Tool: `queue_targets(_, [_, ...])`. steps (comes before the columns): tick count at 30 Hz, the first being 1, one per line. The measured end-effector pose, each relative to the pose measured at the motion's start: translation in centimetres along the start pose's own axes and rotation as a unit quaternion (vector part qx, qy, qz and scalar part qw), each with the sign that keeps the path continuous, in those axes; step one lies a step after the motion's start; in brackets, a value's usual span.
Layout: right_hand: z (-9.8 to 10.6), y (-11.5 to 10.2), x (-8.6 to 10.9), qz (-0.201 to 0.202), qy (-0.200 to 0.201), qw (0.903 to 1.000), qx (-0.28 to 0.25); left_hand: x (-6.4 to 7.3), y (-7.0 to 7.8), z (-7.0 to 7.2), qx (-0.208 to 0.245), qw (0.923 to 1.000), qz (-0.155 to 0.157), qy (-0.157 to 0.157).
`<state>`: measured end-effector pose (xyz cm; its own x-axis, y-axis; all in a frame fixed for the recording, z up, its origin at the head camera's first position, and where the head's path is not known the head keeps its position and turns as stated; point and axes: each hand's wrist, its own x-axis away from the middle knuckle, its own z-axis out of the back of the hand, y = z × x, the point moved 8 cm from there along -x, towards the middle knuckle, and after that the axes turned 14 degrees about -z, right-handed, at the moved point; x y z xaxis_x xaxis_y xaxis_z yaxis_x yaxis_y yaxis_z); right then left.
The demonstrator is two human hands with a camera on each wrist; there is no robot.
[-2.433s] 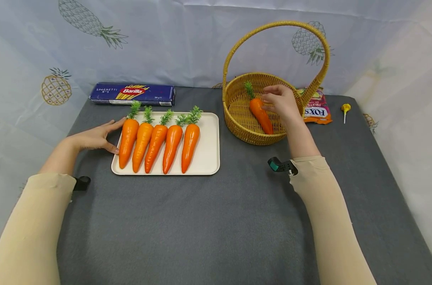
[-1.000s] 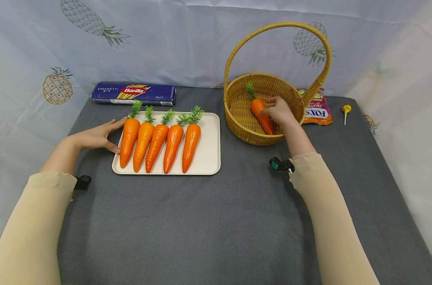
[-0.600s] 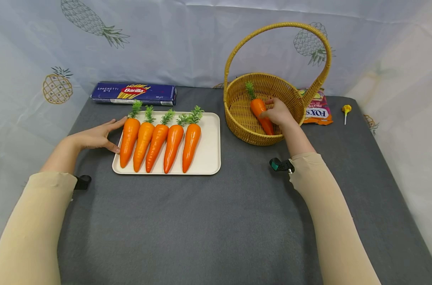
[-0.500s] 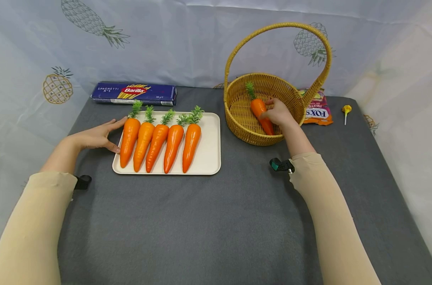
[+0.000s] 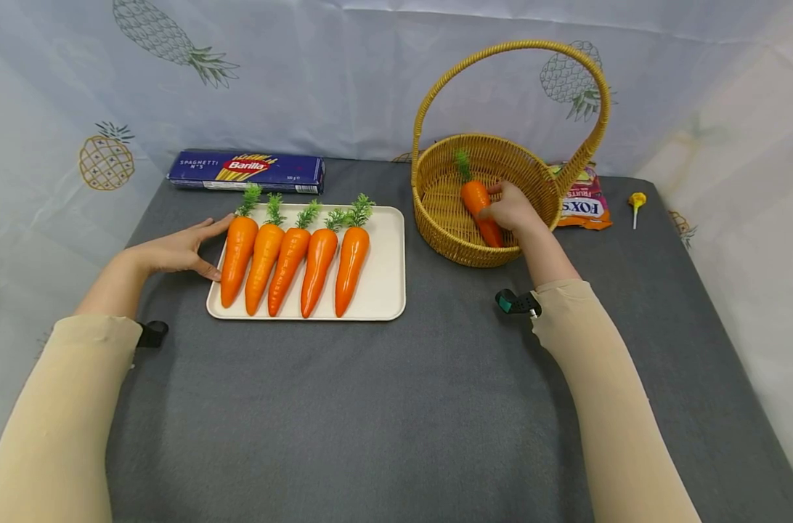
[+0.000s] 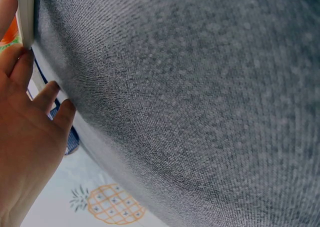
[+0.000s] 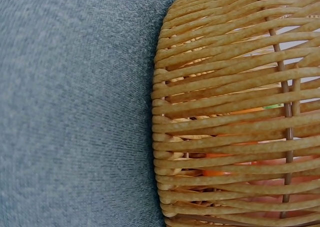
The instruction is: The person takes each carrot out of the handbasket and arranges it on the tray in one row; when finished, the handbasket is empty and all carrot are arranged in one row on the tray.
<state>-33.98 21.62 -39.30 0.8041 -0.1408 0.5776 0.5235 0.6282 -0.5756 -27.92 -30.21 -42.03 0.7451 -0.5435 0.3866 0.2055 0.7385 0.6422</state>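
Observation:
Inside the wicker basket [image 5: 449,243], my right hand [image 5: 515,212] grips a toy carrot [image 5: 476,196] round its thicker middle, thumb on the near side. The carrot's green top points to the back; its lower part is partly covered by the hand. In the right wrist view the basket wall [image 7: 225,97] hides most of hand and carrot. My left hand [image 5: 177,250] rests at the left edge of a cream tray [image 5: 386,269], fingers and thumb spread, beside the leftmost carrot [image 5: 237,261]. The left wrist view shows the fingers of this hand [image 6: 30,122] against the tray's rim [image 6: 26,17].
Several orange carrots lie side by side on the tray, tops to the back. Behind it is a blue spaghetti box [image 5: 246,172]. The basket's tall handle [image 5: 507,45] arches over it. Right of the basket lie a sweets bag [image 5: 584,200] and a yellow lollipop [image 5: 636,203].
My right hand has come down from above the carrot in the basket and closed round it. The carrot's top has shifted very slightly right. The left hand and the tray have stayed put.

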Motion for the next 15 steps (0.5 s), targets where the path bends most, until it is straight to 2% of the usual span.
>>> queue_targets(7, [0.04, -0.15, 0.19, 0.005, -0.004, 1.0000, -0.001, -0.03, -0.04, -0.01, 0.001, 1.0000, -0.002, 0.000])
queue_targets(15, [0.59, -0.41, 0.82, 0.007, -0.013, 0.9993, -0.036, -0.05, -0.10, -0.01, -0.004, 1.0000, -0.003, 0.001])
